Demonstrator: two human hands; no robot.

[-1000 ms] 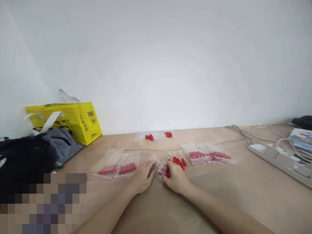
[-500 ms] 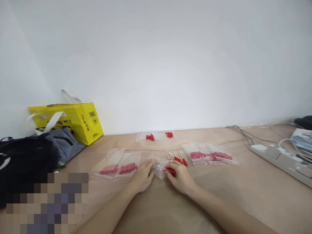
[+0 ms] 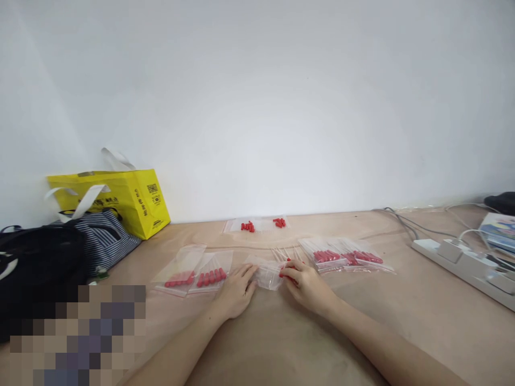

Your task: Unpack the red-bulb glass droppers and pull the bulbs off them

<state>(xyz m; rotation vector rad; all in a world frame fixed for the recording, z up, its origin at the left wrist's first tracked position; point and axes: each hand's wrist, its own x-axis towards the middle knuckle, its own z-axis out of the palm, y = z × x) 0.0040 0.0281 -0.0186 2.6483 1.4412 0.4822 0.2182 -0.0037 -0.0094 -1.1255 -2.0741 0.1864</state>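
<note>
My left hand rests on the table with its thumb and fingertips closed on the left edge of a clear zip bag. At the bag's right side my right hand has bent fingers, pinching a red-ended stick; most of it is hidden. Behind those fingers lie several loose pale sticks, their red ends largely covered by the hand. To the left are two zip bags of red-ended sticks. More filled bags overlap on the right.
Small red caps lie on clear plastic bags by the wall. A yellow bag, a striped bag and a black bag stand at left. At right are a white power strip, cables and a booklet.
My right hand has shifted slightly right, off the zip bag and onto the red-ended sticks. The bag lies flatter. My left hand has stayed in place.
</note>
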